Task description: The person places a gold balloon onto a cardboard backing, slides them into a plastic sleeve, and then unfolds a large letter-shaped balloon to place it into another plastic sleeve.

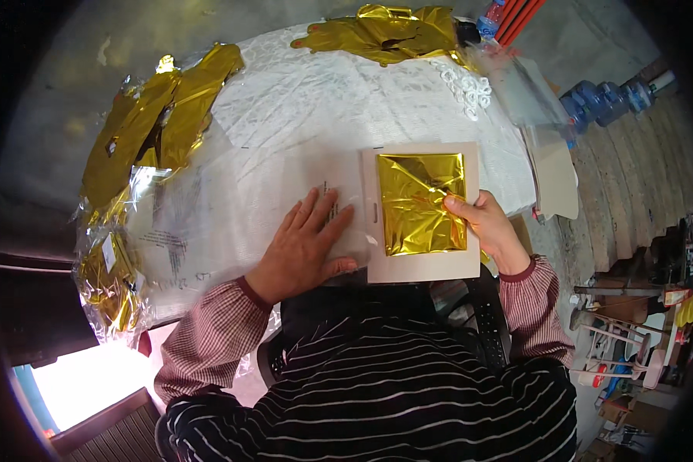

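A folded square of shiny gold foil [416, 185] lies on a pale cardboard sheet [423, 269] near the table's front edge. My right hand [494, 225] grips both at their right side, thumb on top of the foil, the other fingers hidden beneath the card. To the left, my left hand [304, 246] rests flat with its fingers apart on a clear plastic bag [327, 163]. That bag reaches the card's left edge; whether the card is partly inside it I cannot tell. More clear printed bags [169, 223] lie farther left.
Crumpled gold foil pieces [165, 108] lie along the table's left rim, with another gold foil heap [385, 35] at the far edge. Small white rings [466, 88] sit at the far right. Plastic sheets and cardboard [554, 169] overhang the right edge. Large blue bottles [604, 100] stand beyond.
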`<state>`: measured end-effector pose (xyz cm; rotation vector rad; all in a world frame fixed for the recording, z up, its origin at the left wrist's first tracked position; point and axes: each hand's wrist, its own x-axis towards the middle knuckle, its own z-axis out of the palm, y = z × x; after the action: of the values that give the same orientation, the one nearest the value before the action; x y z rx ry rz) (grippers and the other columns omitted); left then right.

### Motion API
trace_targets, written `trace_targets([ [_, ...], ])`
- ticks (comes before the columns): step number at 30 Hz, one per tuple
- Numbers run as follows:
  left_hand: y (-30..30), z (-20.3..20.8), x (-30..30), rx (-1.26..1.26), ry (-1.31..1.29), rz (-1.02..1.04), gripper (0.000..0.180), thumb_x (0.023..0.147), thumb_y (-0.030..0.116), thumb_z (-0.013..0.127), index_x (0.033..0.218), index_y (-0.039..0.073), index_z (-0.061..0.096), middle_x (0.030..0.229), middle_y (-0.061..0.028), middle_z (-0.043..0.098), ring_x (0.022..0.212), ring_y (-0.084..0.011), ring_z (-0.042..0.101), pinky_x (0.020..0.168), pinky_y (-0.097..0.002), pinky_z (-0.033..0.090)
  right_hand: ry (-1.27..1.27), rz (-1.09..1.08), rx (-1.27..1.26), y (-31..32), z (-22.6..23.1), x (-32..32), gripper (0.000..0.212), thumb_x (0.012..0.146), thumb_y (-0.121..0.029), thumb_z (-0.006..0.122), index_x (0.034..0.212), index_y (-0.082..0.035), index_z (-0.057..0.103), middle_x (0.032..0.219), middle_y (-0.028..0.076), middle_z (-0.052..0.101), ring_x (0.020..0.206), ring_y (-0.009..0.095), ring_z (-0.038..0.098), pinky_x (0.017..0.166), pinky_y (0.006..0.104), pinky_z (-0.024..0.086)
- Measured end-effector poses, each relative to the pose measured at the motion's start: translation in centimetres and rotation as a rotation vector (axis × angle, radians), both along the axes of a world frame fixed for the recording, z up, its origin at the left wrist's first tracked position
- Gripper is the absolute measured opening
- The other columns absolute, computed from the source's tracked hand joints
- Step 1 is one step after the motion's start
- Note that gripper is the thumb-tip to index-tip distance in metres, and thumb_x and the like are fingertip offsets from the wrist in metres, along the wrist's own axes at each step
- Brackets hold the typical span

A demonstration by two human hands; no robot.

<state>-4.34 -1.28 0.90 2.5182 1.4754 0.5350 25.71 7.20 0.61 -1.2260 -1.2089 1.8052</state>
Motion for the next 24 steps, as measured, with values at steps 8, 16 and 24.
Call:
trace_targets([
  [8, 5.6, 0.9, 1.0, 0.162, -0.397, -0.051, 0.046, 0.076, 0.008, 0.063, 0.119, 0.003, 0.048, 0.112, -0.0185, 0.054, 0.104, -0.0349, 0.051, 0.089, -0.0410, 0.042, -0.023, 0.003, 0.014, -0.7, 0.1, 0.0, 0.020, 0.084, -0.011, 0.062, 0.100, 0.002, 0.062, 0.089, 0.005, 0.064, 0.079, 0.010, 0.059, 0.072, 0.0239, 0.048],
  [16, 10.1, 1.8, 0.0, -0.514, -0.600, -0.105, 0.037, 0.078, -0.001, 0.057, 0.113, 0.009, 0.050, 0.093, -0.0048, 0.056, 0.089, -0.0141, 0.054, 0.080, -0.0280, 0.044, -0.012, 0.107, 0.032, -0.4, 0.5, 0.3, 0.021, 0.083, -0.012, 0.063, 0.100, 0.002, 0.062, 0.090, 0.005, 0.065, 0.079, 0.010, 0.059, 0.070, 0.0241, 0.048],
  [24, 10.9, 1.4, 0.5, -0.403, -0.461, -0.338, 0.024, 0.082, 0.003, 0.054, 0.104, 0.009, 0.058, 0.092, -0.0073, 0.059, 0.081, -0.0197, 0.056, 0.074, -0.0317, 0.046, -0.100, 0.211, 0.019, 0.5, 1.3, 1.8, 0.022, 0.083, -0.010, 0.063, 0.101, 0.001, 0.062, 0.093, 0.005, 0.065, 0.082, 0.011, 0.060, 0.074, 0.0250, 0.048],
])
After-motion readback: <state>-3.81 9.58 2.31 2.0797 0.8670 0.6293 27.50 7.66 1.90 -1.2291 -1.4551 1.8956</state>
